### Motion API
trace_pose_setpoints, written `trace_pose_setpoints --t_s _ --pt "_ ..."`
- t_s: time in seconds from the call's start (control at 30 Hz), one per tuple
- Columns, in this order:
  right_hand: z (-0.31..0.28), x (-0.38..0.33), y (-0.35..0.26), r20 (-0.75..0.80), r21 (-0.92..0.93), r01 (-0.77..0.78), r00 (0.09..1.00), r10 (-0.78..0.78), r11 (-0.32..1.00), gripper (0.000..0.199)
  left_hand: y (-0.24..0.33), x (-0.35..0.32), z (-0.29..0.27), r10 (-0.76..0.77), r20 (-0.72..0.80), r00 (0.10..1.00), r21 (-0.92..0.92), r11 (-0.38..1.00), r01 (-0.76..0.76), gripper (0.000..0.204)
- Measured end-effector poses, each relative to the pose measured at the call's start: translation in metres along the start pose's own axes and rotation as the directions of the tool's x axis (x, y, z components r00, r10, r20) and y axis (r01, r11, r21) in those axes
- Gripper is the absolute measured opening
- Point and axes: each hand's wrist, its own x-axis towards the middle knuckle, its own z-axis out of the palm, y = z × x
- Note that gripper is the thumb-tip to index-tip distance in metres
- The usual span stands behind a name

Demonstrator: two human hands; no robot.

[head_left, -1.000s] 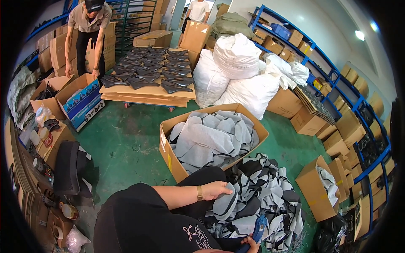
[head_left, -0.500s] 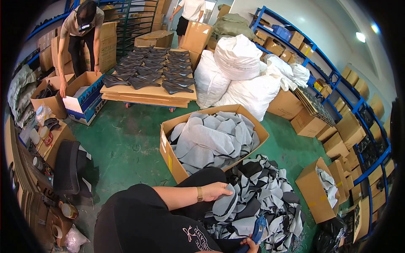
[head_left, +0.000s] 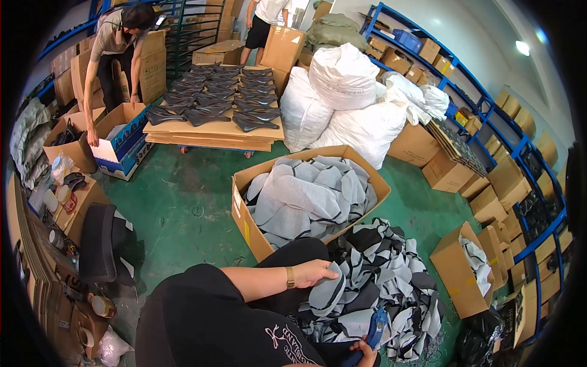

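Note:
My left hand pinches the edge of a grey fabric piece with a black border, held over my lap. Down by the lower edge, my right hand is closed round a blue handheld tool; its head points up and away from me, and its exact kind is unclear. Beyond and beside the tool spreads a loose pile of grey and black fabric scraps on the floor. In front of me, an open cardboard box is heaped with grey fabric pieces.
A low cart carries rows of black bicycle saddles. White sacks are stacked behind the box. At far left a co-worker bends over a blue box. A cardboard box stands right of the pile.
The co-worker at far left bends lower over the boxes. Another person at the back has shifted slightly left. My hands keep nearly the same places and the same holds.

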Motion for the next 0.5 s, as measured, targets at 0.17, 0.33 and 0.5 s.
trace_pose_setpoints --t_s 0.17,0.33,0.5 --pt "0.004 -0.003 -0.006 0.006 0.014 -0.015 1.0 0.015 1.0 0.017 0.001 -0.001 0.002 -0.007 -0.005 1.0 0.008 1.0 0.007 0.021" --pt "0.008 -0.004 -0.007 -0.027 0.039 0.0 1.0 0.001 0.999 0.015 0.006 -0.005 0.009 -0.01 -0.034 0.999 0.005 1.0 0.01 0.017" --pt "0.01 -0.003 -0.012 -0.032 0.01 0.0 0.999 0.0 1.0 0.014 0.004 -0.001 0.007 0.002 -0.012 1.0 0.01 1.0 -0.002 0.016"
